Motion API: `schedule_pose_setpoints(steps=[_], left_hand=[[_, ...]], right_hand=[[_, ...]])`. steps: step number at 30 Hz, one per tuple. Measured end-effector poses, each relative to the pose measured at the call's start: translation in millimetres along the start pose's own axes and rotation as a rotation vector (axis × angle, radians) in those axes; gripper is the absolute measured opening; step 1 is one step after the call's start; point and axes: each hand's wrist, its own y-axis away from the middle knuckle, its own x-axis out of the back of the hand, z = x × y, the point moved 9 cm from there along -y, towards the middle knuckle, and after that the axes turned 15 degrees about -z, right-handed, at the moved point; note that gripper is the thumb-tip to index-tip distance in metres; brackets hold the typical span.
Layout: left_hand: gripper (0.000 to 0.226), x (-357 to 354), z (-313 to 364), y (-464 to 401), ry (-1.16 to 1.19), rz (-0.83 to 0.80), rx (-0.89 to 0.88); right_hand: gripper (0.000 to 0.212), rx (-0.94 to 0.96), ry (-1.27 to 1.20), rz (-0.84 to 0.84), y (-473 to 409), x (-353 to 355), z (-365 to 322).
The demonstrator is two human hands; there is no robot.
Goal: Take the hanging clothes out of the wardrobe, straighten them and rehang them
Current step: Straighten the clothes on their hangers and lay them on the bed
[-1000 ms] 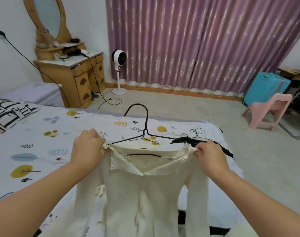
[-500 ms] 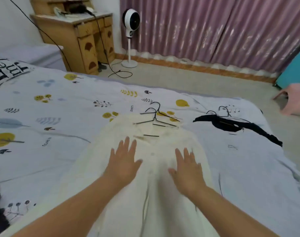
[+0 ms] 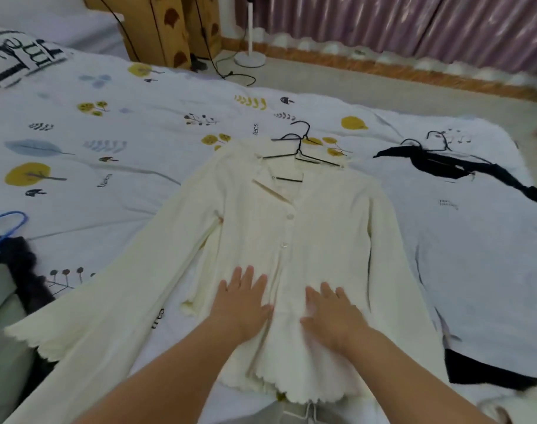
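Note:
A cream buttoned cardigan [image 3: 322,215] lies flat on the bed [image 3: 108,154], front up, sleeves spread out to both sides. A black wire hanger [image 3: 300,148] sits in its neckline, hook pointing away from me. My left hand [image 3: 244,301] presses flat on the lower front, left of the button line. My right hand [image 3: 331,313] presses flat just right of the button line. Both hands have straight fingers and hold nothing.
A black garment on a hanger [image 3: 450,166] lies on the bed to the right. A dark fuzzy garment with a blue hanger [image 3: 7,228] lies at the left edge. A pillow [image 3: 16,59], wooden dresser [image 3: 169,29], fan stand [image 3: 250,56] and purple curtain [image 3: 414,22] are beyond.
A second ago both hands held the cardigan up by its shoulders. It has since been laid on the bed, and both flat hands have slid down its front toward the hem.

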Motion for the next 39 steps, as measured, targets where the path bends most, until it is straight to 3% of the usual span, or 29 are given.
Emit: schedule_pose_setpoints(steps=[3,6,10,17,25,32,39], left_hand=[[0.053,-7.6,7.9,48.6,0.076,-0.114,-0.074],[0.04,-19.7,3.1,109.1,0.064,-0.139,-0.107],[0.041,-24.8,1.2,195.5,0.107,-0.193,-0.07],[0.04,-21.7,25.2,355.7,0.153,-0.13,-0.08],[0.038,-61.8,13.0,509.8,0.235,-0.038,-0.07],[0.039,-126.1,-46.8,597.5,0.293,-0.04,0.017],[0.039,-164.6,-170.8,656.2,0.461,-0.008,0.102]], right_hand=[[0.039,0.059,-0.006,-0.051,54.9,-0.2,-1.5],[0.036,0.056,0.003,-0.106,125.8,-7.3,2.5],[0.036,0.034,0.02,-0.1,219.2,-11.4,6.8],[0.036,0.086,0.005,0.02,376.0,-33.5,-16.8],[0.042,0.082,0.009,-0.05,496.0,-123.6,-50.4],[0.047,0.1,0.019,-0.117,537.7,-177.4,-112.2],[0.047,0.132,0.045,-0.062,543.5,-179.6,-219.1]])
